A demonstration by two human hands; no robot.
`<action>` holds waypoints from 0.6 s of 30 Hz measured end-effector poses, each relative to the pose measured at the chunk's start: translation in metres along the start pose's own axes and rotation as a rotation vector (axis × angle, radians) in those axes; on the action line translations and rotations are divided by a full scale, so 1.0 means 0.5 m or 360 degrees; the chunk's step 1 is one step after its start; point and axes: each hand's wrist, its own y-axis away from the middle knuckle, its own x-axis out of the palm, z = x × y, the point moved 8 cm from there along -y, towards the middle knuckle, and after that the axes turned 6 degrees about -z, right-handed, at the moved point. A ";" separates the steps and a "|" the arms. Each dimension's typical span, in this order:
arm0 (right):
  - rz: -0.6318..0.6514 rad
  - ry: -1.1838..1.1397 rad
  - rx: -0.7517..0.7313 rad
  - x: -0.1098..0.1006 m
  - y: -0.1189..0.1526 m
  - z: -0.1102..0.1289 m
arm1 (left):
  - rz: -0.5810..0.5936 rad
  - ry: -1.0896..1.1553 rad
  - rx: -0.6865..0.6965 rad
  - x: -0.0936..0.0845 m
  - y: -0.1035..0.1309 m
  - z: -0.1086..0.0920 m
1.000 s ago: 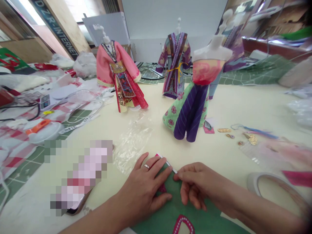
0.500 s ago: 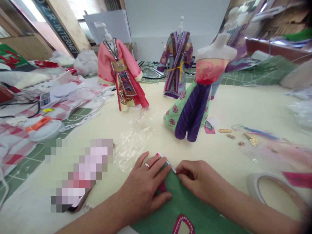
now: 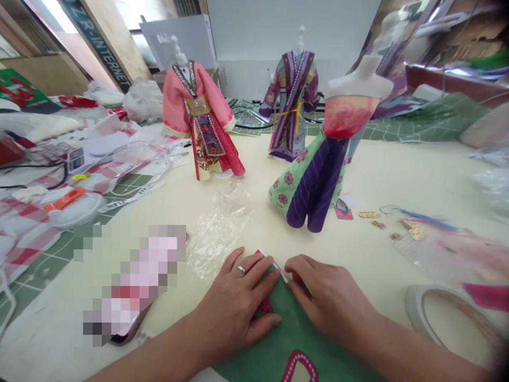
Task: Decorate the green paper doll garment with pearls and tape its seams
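My left hand (image 3: 246, 297), with a ring on one finger, lies spread over green fabric (image 3: 294, 323), its fingertips pressing near a narrow white strip (image 3: 279, 268). Part of a dark pink piece (image 3: 265, 305) shows under that hand. At the strip's lower right end is my right hand (image 3: 318, 286), thumb and forefinger bent at the fabric edge; whether anything is between them is too small to tell. A pink trim loop with white beads (image 3: 301, 366) lies on the fabric at the bottom.
Small dressed figures in pink (image 3: 199, 122), purple (image 3: 294, 106) and green-purple (image 3: 318, 175) stand behind. A crumpled clear bag (image 3: 222, 223) and pixelated phone (image 3: 139, 286) are left; a tape roll (image 3: 415, 307) and gold pieces (image 3: 415, 229) are right.
My right hand's forefinger has lifted slightly away from the thumb, so the pinch has loosened. My left hand stays in place. The whole view has shifted slightly.
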 end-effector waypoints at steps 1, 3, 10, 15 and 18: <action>0.0001 0.0007 -0.0032 0.000 0.000 0.002 | 0.0002 0.0000 0.0000 0.000 0.000 0.000; 0.0039 0.0008 -0.0071 0.004 0.000 0.003 | 0.0007 0.0004 -0.0007 0.001 0.000 0.000; 0.0089 -0.0068 -0.0077 0.008 -0.004 -0.004 | -0.0007 -0.0017 0.0023 0.002 0.006 0.005; 0.0086 -0.0052 -0.0105 0.006 -0.004 -0.004 | -0.0062 0.0019 0.0010 -0.002 0.005 0.011; 0.0065 -0.0061 -0.0114 0.004 -0.003 -0.005 | -0.0038 -0.0009 -0.0002 0.003 0.004 0.011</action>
